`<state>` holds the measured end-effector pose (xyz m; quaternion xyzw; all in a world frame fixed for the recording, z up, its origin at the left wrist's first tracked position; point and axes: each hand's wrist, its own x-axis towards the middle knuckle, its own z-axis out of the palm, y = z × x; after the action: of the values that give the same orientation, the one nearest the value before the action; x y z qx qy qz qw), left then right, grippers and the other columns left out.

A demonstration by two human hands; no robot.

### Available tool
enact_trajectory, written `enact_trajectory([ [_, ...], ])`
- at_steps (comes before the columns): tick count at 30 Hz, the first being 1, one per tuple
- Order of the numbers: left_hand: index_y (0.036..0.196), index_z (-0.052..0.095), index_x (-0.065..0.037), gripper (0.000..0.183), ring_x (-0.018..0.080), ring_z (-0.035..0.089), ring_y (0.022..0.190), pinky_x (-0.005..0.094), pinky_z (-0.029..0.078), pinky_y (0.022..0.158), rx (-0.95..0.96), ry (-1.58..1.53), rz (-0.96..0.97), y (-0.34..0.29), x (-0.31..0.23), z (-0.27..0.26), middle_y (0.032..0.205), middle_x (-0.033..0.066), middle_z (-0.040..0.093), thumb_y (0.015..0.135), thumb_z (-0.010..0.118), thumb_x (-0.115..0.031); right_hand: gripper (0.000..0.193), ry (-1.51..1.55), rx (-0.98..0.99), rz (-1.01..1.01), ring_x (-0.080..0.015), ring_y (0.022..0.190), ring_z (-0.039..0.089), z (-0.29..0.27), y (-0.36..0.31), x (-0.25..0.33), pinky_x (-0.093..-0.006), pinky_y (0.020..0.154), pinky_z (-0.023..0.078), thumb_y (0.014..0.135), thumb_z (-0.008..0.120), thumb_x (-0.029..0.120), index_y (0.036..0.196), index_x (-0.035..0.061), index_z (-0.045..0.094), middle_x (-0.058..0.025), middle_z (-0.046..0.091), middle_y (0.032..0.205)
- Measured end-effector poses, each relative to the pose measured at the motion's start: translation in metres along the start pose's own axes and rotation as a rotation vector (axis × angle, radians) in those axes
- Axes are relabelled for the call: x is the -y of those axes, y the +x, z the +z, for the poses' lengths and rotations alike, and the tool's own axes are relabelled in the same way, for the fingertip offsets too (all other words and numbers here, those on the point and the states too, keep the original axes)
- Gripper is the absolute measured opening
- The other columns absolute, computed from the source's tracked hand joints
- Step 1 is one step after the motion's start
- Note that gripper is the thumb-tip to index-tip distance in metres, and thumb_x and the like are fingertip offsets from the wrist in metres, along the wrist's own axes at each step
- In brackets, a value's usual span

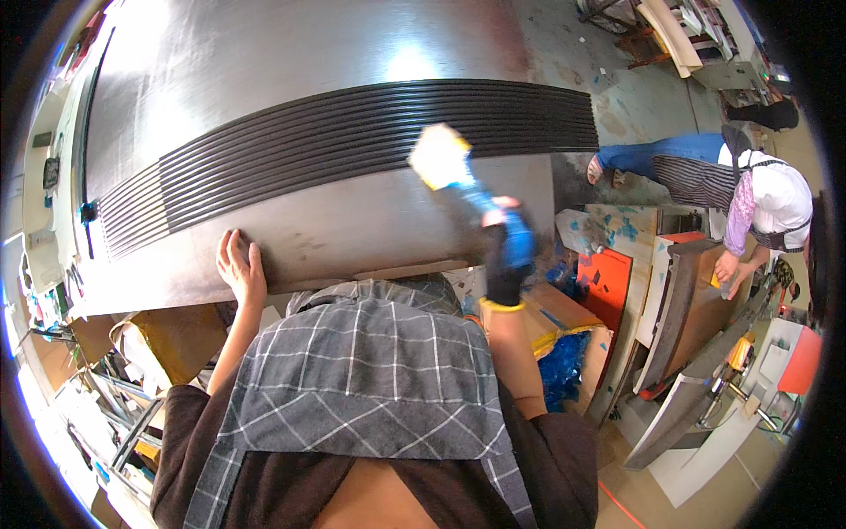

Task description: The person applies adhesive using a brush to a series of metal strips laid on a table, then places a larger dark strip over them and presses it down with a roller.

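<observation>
My left hand (241, 267) is bare and lies flat on the near edge of the dark metal-topped table (379, 203), its fingers apart. A black glove with a yellow cuff covers my right hand (509, 256), which is closed around the blue handle of a wide, pale-headed brush (441, 157). Motion blurs the brush. Its head is over the near edge of a row of long, thin black strips (352, 132) lying side by side across the table. The strips look dark and glossy over most of their length and greyer at the left end.
To the right, another person (775, 198) in a white top bends over a brown panel (696, 300). Beside my right arm stands a cardboard box (573, 322) with blue plastic in it, near an orange sheet (605, 282). A yellowish bag (172, 339) is below the table's left side.
</observation>
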<state>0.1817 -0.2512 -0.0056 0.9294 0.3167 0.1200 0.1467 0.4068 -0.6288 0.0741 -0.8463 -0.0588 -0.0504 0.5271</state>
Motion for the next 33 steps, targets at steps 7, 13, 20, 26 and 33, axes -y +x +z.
enact_trajectory([
  [7,0.111,0.058,-0.006,0.027,0.0324,0.051,0.106,0.0439,0.038,0.094,0.015,-0.056,0.124,0.020,0.103,-0.048,0.112,0.0136,0.057,0.089,0.062,-0.019,0.015,0.349,-0.595,0.569,-0.0120,0.062,0.057,0.062,-0.070,-0.035,-0.0273,0.055,0.049,0.086,0.066,0.019,0.092,0.0046,0.063,-0.0044,0.061,0.081],
  [13,0.091,0.061,-0.002,0.010,0.0329,0.056,0.079,0.0403,0.045,0.074,0.368,-0.431,0.369,0.056,0.076,-0.096,0.083,0.0129,0.060,0.081,0.059,-0.004,0.019,0.506,-0.796,0.625,-0.0118,0.063,0.055,0.104,-0.083,0.004,-0.0275,0.058,0.047,0.083,0.068,0.020,0.084,0.0018,0.064,-0.0032,0.061,0.079],
  [20,0.088,0.069,-0.005,0.017,0.0184,0.060,0.070,0.0330,0.047,0.060,0.417,-1.384,1.413,0.095,-0.128,-0.205,0.080,0.0030,0.062,0.084,0.054,-0.013,0.013,0.078,-0.440,0.521,-0.0118,0.060,0.056,0.168,-0.122,0.077,-0.0250,0.055,0.046,0.084,0.067,0.020,0.080,0.0077,0.063,-0.0037,0.060,0.075],
  [26,0.088,0.068,-0.006,0.015,0.0172,0.059,0.067,0.0311,0.046,0.056,0.204,-1.383,1.336,0.050,-0.151,-0.206,0.078,0.0022,0.060,0.083,0.057,-0.014,0.024,0.440,-0.650,0.637,-0.0135,0.058,0.055,0.125,-0.082,0.057,-0.0261,0.054,0.045,0.089,0.061,0.025,0.074,0.0066,0.058,-0.0036,0.058,0.070],
  [33,0.088,0.068,-0.006,0.013,0.0159,0.058,0.063,0.0289,0.044,0.052,0.152,-1.365,1.313,0.012,-0.129,-0.237,0.075,0.0014,0.058,0.081,0.060,-0.014,0.026,0.308,-0.245,0.533,-0.0168,0.076,0.063,0.200,-0.134,0.077,-0.0293,0.066,0.049,0.091,0.061,0.031,0.091,0.0054,0.064,-0.0072,0.065,0.084],
])
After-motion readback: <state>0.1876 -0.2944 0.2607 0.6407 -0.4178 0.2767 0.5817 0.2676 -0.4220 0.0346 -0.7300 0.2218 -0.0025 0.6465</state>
